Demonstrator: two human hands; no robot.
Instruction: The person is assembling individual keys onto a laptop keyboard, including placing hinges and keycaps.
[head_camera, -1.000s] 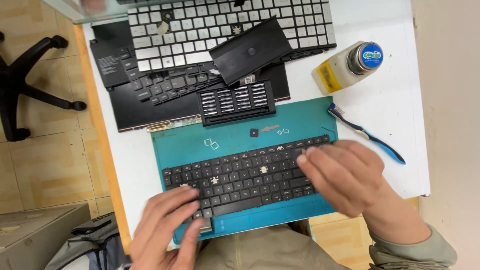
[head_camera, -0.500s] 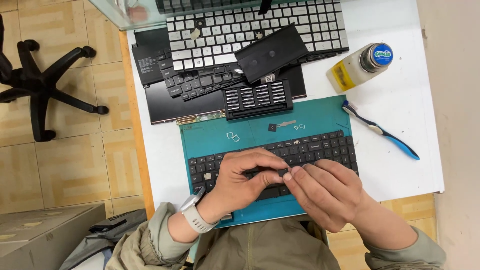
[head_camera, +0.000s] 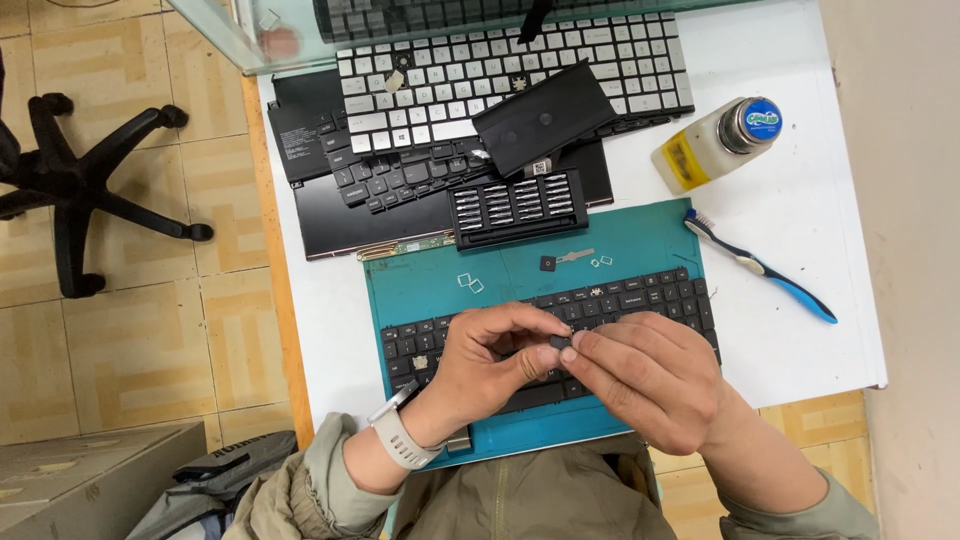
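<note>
Left hand (head_camera: 490, 360) and right hand (head_camera: 650, 375) meet at centre, fingers (head_camera: 560, 335) pinched together, wrists bent inward

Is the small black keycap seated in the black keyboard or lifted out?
Out: the keycap is pinched between left hand and right hand above the black keyboard.
</note>
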